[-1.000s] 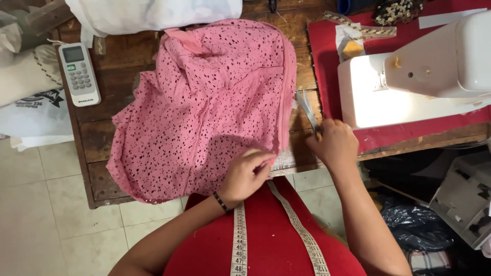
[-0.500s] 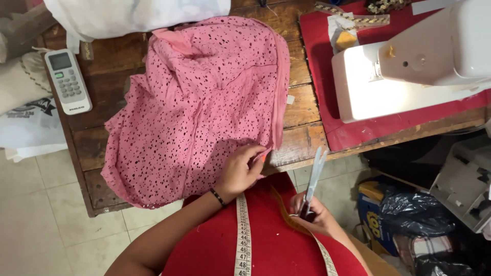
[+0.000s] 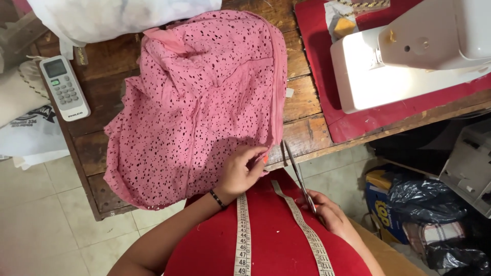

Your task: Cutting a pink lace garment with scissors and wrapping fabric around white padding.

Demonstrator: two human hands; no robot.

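A pink fabric with dark speckles [image 3: 204,97] lies spread over the wooden table [image 3: 307,133]. My left hand [image 3: 240,171] pinches the fabric's near edge at the table's front. My right hand [image 3: 327,214] holds a pair of scissors [image 3: 296,171] by the handles, close to my red top. The blades point up toward the fabric's lower right corner, next to my left fingers. A measuring tape [image 3: 243,235] hangs around my neck, down over the red top.
A white sewing machine [image 3: 409,56] stands on a red mat [image 3: 317,46] at the right. A white remote control [image 3: 65,87] lies at the table's left end. White cloth [image 3: 117,18] is piled at the back. Bags and a box [image 3: 409,204] sit on the floor at the right.
My right hand left the table edge, dropped beside my body with the scissors, and now brings the blades up to the fabric's corner. My left hand kept its hold on the edge.
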